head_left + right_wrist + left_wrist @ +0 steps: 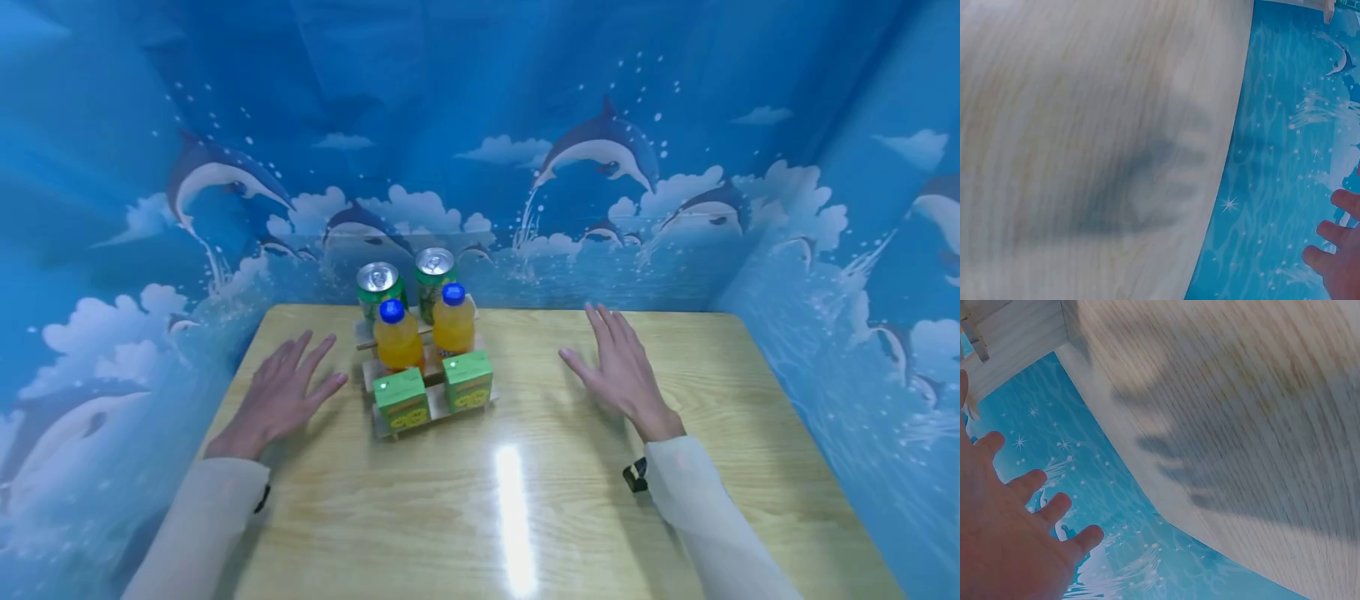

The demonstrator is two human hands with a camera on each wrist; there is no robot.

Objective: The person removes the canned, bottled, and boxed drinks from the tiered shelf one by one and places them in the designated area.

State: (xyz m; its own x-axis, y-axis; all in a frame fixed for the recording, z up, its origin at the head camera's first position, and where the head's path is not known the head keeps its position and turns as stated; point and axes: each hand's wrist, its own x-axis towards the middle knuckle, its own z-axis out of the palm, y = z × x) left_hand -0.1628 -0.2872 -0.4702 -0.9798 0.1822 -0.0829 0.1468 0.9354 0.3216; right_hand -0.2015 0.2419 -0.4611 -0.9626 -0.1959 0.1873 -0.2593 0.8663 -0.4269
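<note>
My left hand (277,396) hovers at the left of a small tiered wooden rack (437,403), fingers spread and holding nothing. On the rack's back step stand two green cans (378,287) with silver tops. Two orange-drink bottles (399,343) with blue caps fill the middle step. Along the front step sit two green drink cartons (402,400). Right of the rack, apart from it, my right hand (621,372) is held with straight fingers and thumb out, also holding nothing. Each wrist view shows part of its hand over the table, with a shadow below.
The light wooden table (570,517) carries a bright glare streak in front of the rack. Blue dolphin-print curtains (480,108) enclose its back and sides. A small black object (636,475) sits at the right wrist by the sleeve.
</note>
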